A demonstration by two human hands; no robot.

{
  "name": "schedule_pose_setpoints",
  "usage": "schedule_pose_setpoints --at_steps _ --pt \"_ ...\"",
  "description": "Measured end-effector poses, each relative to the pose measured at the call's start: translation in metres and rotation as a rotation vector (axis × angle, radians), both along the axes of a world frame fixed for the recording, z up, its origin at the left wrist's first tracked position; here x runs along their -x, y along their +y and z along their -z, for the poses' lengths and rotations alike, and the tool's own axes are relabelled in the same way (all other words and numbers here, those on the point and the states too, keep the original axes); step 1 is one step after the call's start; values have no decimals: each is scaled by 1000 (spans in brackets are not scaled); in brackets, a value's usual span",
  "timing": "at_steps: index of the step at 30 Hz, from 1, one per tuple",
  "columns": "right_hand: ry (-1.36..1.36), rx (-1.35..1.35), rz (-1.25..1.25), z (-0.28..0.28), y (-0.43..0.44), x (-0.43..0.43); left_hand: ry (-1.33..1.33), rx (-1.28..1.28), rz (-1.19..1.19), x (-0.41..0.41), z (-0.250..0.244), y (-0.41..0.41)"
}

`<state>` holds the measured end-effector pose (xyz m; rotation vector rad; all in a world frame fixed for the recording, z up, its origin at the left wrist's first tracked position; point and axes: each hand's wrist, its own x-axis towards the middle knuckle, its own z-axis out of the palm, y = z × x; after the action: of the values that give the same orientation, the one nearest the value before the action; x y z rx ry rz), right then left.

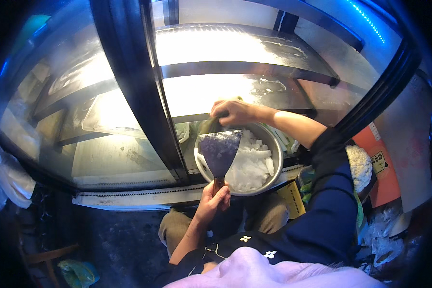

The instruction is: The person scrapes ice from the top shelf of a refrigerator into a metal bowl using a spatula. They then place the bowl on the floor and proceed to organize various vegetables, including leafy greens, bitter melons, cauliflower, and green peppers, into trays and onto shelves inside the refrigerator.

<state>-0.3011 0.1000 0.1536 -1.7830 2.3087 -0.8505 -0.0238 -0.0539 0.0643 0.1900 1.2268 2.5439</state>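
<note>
My left hand (211,205) grips the dark handle of a wide-bladed scraper (221,151), its blade pointing away from me with white frost along the edge. The blade covers part of a round metal basin (280,158) heaped with white ice and frost chunks (252,162). Beyond the basin's far rim, my right hand (234,111) is closed around a blurred, dark greenish thing (210,125), possibly a cloth. This hand is in front of the lower shelf of a glass-fronted display cooler (219,90).
A black door frame post (136,90) stands left of the basin. Inside, a clear plastic tray (111,111) rests behind the glass. At right are a cauliflower (359,167), a red box (383,169) and a yellow box (291,199). A white ledge (129,198) runs along the front.
</note>
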Motion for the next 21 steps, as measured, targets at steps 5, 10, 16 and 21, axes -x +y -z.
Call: schedule_pose_setpoints --at_steps 5,10,16,21 --pt "-319 25 796 -56 92 20 68 9 -45 -7 -2 -4" --pt "593 -168 1090 24 234 103 93 27 7 5 -6 7" --pt "10 -334 741 -5 126 -10 66 19 -85 4 7 1" --pt "176 -233 1073 -53 189 -56 26 -74 -31 7 13 15"
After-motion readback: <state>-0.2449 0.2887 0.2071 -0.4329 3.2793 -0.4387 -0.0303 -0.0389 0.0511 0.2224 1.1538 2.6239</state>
